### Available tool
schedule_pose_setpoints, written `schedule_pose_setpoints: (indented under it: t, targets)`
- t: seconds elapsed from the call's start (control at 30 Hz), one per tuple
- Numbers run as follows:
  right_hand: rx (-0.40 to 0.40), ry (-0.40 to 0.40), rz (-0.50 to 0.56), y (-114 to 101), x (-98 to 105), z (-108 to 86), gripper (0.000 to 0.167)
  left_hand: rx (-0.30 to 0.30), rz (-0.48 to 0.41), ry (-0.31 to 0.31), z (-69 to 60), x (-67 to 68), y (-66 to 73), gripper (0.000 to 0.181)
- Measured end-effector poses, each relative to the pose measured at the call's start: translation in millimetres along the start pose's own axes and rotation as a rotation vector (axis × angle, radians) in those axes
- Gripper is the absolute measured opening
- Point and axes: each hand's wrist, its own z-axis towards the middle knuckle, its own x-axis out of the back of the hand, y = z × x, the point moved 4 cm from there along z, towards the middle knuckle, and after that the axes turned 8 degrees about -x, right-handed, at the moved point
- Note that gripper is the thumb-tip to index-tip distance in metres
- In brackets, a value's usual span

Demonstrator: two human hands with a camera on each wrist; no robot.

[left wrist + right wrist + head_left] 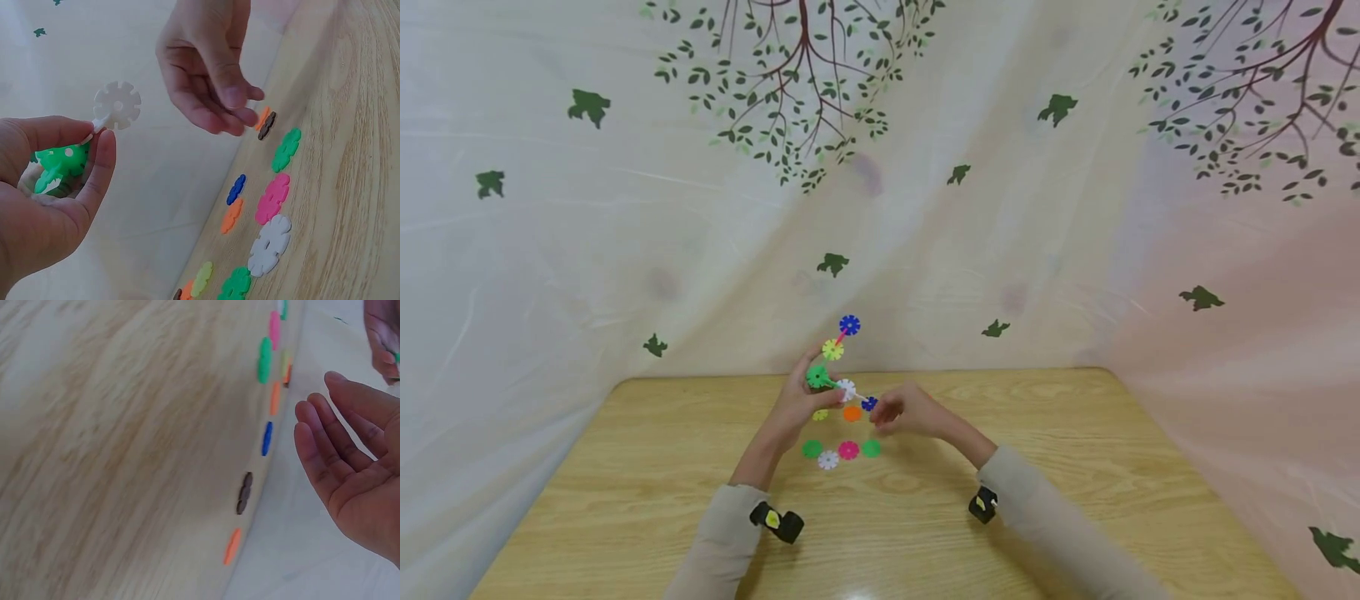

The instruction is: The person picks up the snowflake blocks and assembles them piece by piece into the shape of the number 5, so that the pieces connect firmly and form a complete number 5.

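Note:
My left hand (793,404) pinches a chain of notched plastic discs between thumb and fingers. In the left wrist view a white disc (117,105) sticks up past the fingertips, and a green disc (65,156) lies partly hidden in the palm. Higher on the chain, in the head view, come a yellow disc (832,350), a pink one seen nearly edge-on, and a blue disc (850,325) at the top. To the right, my right hand (912,412) hovers with loosely bent fingers and nothing between them, apart from the chain.
Several loose discs lie on the wooden table (1037,467) below the hands, among them a pink disc (848,450), an orange disc (852,413) and a brown disc (244,493). A printed cloth (910,250) hangs behind the table's far edge.

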Motion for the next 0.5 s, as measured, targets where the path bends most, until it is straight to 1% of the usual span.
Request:
schedule_pose_setpoints:
  t: [0.1, 0.2, 0.37, 0.5]
  targets:
    - [-0.015, -0.063, -0.007, 5, -5, 0.2, 0.016, -0.001, 0.005, -0.012, -0.6, 0.2, 0.5, 0.086]
    - [-0.029, -0.106, -0.008, 8, -9, 0.8, 0.017, -0.002, 0.009, -0.024, -1.0, -0.2, 1.0, 0.085]
    - [-0.048, -0.133, -0.056, 11, -14, 3.4, 0.020, 0.006, 0.002, -0.027, -0.9, -1.3, 0.9, 0.085]
    - [-0.036, -0.141, -0.114, 12, -16, 5.9, 0.023, 0.017, 0.005, -0.024, -1.2, -1.4, 0.9, 0.085]
